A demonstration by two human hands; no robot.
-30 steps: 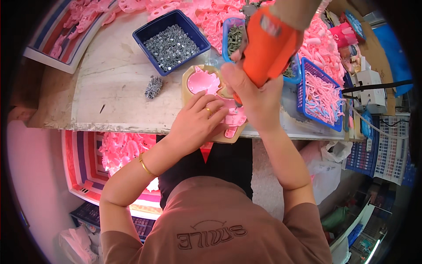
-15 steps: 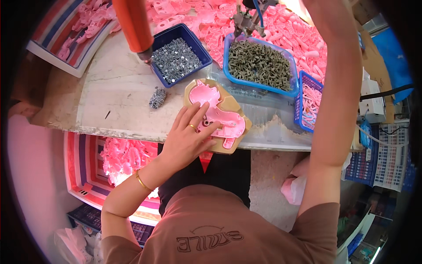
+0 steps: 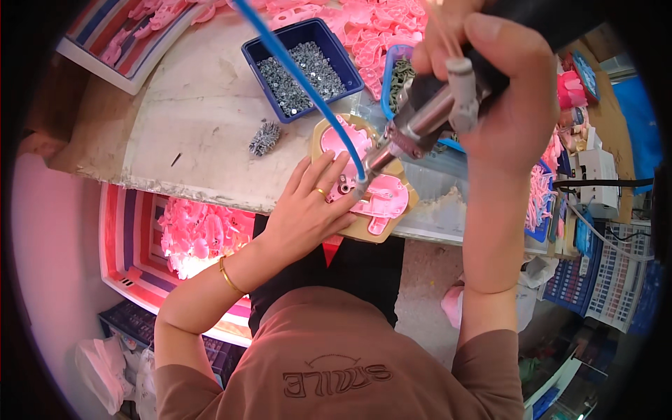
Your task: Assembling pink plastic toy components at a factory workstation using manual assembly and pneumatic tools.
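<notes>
A pink plastic shell (image 3: 387,195) lies in a tan moulded holder (image 3: 408,210) at the table's front edge. Over its left side rests my left hand (image 3: 313,203), fingers stretched out and pressing on the shell, the tips close to a small round metal piece in it. My right hand (image 3: 514,91) is wrapped round a black power screwdriver (image 3: 420,122) with a metal nose and a blue hose. The tool slants down to the left, its tip at the shell beside my left fingers; whether it touches is hard to tell.
A dark blue bin (image 3: 348,73) of small metal parts stands behind, with a clump of screws (image 3: 265,138) nearby. Behind my right hand is a light blue tray (image 3: 389,84) of small olive-brown pieces. Pink parts are heaped at the back; a striped box (image 3: 133,245) sits below the table.
My right hand has come down from the far right with the screwdriver, its tip now at the shell. My left hand stays on the shell. The orange tool at the top has left the view.
</notes>
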